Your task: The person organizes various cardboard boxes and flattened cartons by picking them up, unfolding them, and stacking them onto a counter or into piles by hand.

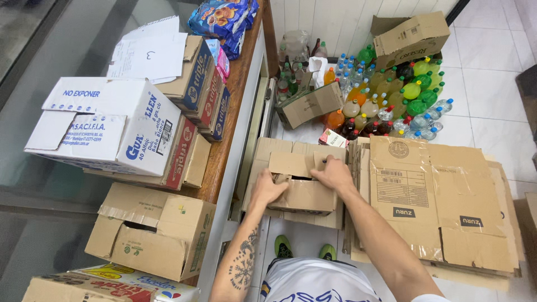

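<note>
A small brown cardboard box (pixel 305 194) rests on a stack of flattened cardboard in front of me. Its top flaps are partly folded, with a dark gap between them. My left hand (pixel 267 189) grips the box's left side and flap. My right hand (pixel 334 173) presses on the upper right flap, fingers curled over its edge. Both forearms reach forward from the bottom of the view.
A large flattened cardboard sheet (pixel 442 201) lies to the right. Several drink bottles (pixel 391 95) stand on the tiled floor beyond, with an open box (pixel 411 34) behind them. On the left, a wooden counter (pixel 224 140) carries stacked cartons (pixel 128 128) and papers.
</note>
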